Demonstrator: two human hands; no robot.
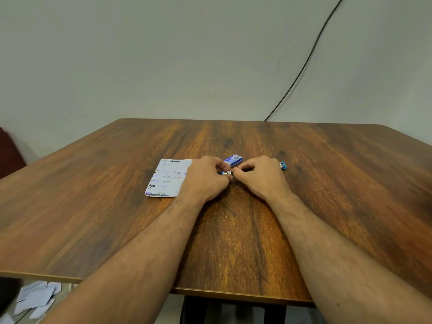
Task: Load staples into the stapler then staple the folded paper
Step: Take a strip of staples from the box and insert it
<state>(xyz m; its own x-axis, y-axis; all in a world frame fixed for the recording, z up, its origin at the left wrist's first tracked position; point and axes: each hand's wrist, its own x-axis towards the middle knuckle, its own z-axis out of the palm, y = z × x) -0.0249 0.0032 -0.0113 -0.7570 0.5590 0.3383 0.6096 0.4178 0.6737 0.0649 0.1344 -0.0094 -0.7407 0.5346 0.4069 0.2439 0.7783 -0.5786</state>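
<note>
**Still on the loading step, paper not stapled yet**

Both hands meet mid-table over the stapler. Left hand (205, 177) has fingers curled round the stapler's left end (226, 173); only a small blue/metal bit shows between the knuckles. Right hand (261, 175) is curled too, fingertips pinched in close at the same spot, covering most of the body. A blue end pokes out past the right hand at the far right (282, 165); prob the stapler's other end or its pulled-out part, can't tell which. Can't see whether a staple strip is in the fingers, too small and hidden.

Staple box (232, 160) sits just beyond the hands, far side, btwn them, lying flat. Can't tell if it's open.

Folded paper (167, 177) lies flat on the table (327, 183), left of the hands; its right edge goes under the left hand. Handwriting all over the top face. No staple visible in it, though at this res I wouldn't swear to it.

Status, my read:
- paper folded: done
- staples in stapler: in progress, hands are working at the mechanism
- stapler closed: not yet, as far as I can judge
- stapling the paper: not started, stapler isn't on it

Further out: black cable (304, 64) runs down the wall behind the far edge. Loose paper scraps (35, 298) on the floor, near left, below the table edge.
</note>
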